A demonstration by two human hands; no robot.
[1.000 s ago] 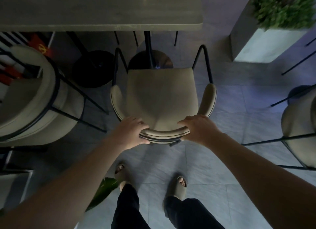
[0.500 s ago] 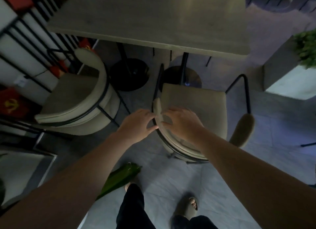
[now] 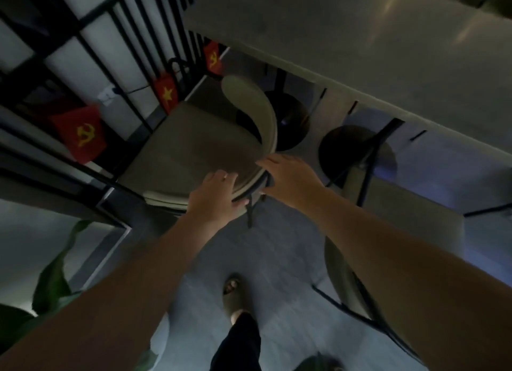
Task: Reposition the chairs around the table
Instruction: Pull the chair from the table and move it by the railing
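A beige padded chair (image 3: 191,148) with a black metal frame stands at the left, beside the railing, its seat turned toward the grey table (image 3: 360,40). My left hand (image 3: 217,196) wraps the curved backrest rim from the near side, thumb under it. My right hand (image 3: 289,179) holds the same rim a little farther right, fingers over the top and thumb by the black frame. A second beige chair (image 3: 401,207) stands to the right, partly under the table and partly hidden by my right forearm.
Two round black table bases (image 3: 357,148) sit on the tiled floor under the table. A black railing (image 3: 91,54) with red flags runs along the left. A green plant leaf (image 3: 52,282) is at lower left. My sandalled foot (image 3: 232,295) is on the floor below.
Both hands left the backrest of the chair in front of me and took hold of the left chair's backrest. My view swung left and closer to it.
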